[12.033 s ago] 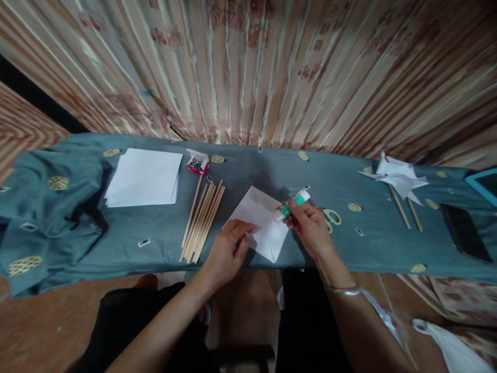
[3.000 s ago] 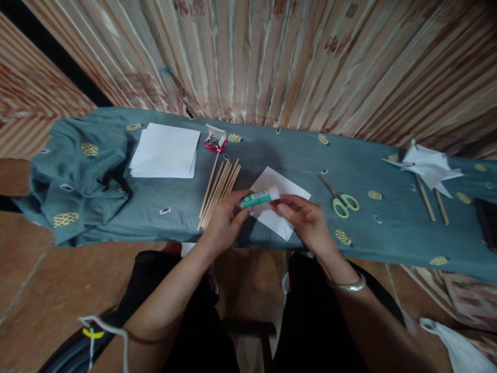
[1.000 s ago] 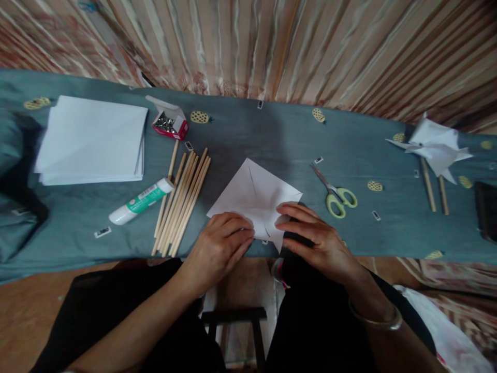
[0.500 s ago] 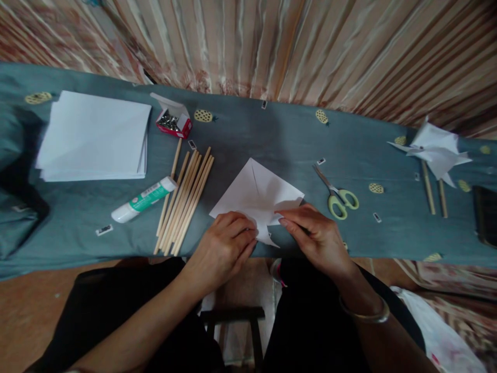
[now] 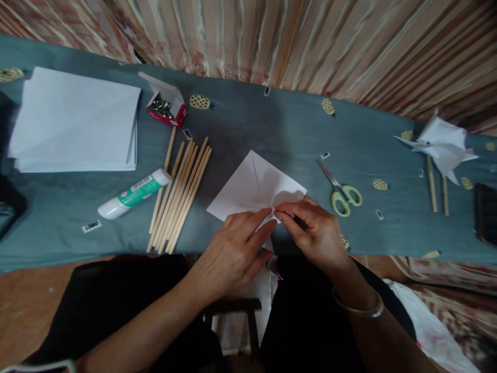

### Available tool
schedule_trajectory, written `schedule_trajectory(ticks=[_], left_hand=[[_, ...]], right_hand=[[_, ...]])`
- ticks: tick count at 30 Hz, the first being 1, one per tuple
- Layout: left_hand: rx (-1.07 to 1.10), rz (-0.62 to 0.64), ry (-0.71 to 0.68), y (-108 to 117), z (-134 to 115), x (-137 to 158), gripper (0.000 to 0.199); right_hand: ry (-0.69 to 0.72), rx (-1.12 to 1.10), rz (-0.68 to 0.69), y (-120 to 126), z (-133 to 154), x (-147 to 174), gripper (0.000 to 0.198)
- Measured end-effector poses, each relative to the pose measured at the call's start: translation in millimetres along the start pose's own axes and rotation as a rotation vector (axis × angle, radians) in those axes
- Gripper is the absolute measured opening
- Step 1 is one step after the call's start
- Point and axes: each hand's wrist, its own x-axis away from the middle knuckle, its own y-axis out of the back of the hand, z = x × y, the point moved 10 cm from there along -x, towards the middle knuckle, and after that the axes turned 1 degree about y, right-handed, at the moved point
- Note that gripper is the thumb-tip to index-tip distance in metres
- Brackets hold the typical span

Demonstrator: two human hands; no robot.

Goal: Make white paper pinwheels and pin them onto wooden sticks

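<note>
A square of white paper [image 5: 240,181] with slits cut in from its corners lies on the cloth in front of me. My right hand [image 5: 314,228] pinches a part of its near right side between thumb and fingertips. Close beside it, the fingertips of my left hand [image 5: 236,243] meet at the same spot, closed on the paper's near edge, and the hand covers the near left part. Green-handled scissors [image 5: 341,194] lie to the right of the paper. Left of it rest several wooden sticks [image 5: 182,197].
A glue stick [image 5: 134,194] lies by the sticks. Behind stands an open red box [image 5: 166,106] of small metal pins. A stack of white paper [image 5: 77,122] is at the far left. At right are a finished-looking paper pinwheel [image 5: 442,142] on a stick and a dark phone [image 5: 485,212].
My left hand has moved right along the paper, bringing its fingertips against those of my right hand. The view has shifted slightly.
</note>
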Motion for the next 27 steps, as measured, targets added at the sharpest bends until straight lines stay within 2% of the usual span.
schedule_trajectory(ticks=[12, 27], left_hand=[[0.023, 0.047, 0.057, -13.5, 6.8, 0.1, 0.055], [-0.017, 0.045, 0.058, -15.2, 7.4, -1.2, 0.054]], right_hand=[[-0.025, 0.111, -0.009, -1.9, -1.1, -0.5, 0.015], [-0.029, 0.147, -0.007, -3.1, 0.6, -4.3, 0.014]])
